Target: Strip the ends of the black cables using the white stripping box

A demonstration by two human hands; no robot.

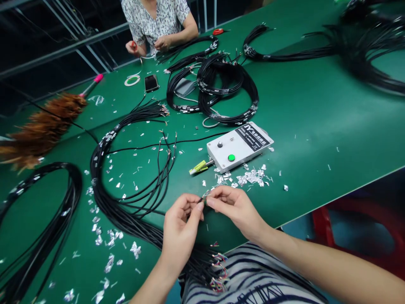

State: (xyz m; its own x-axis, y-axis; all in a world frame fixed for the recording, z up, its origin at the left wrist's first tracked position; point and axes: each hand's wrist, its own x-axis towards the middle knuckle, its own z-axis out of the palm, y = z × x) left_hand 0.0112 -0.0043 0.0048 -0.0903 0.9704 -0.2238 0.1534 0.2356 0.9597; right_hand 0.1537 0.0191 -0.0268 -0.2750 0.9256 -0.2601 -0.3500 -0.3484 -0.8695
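Note:
My left hand (183, 223) pinches a thin black cable (200, 200) close to its end. Just right of it, my right hand (232, 207) has thumb and forefinger closed on the pale wire end (205, 195) of the same cable. Beneath my left wrist runs a thick bundle of black cables (126, 226), its stripped ends with coloured wires (218, 270) lying by my lap. Beyond my hands sits a white control box (238, 147) with a green button, a black knob and a yellow-green clip-like piece (199, 167) at its left side.
Foil scraps (253, 177) litter the green table (303, 126). Coiled black cables (228, 88) lie beyond the box, another bundle (63, 185) at left. A feather duster (47, 126), a phone (151, 83) and a tape roll (132, 80) lie farther off. A co-worker (158, 25) sits opposite, hands on a cable.

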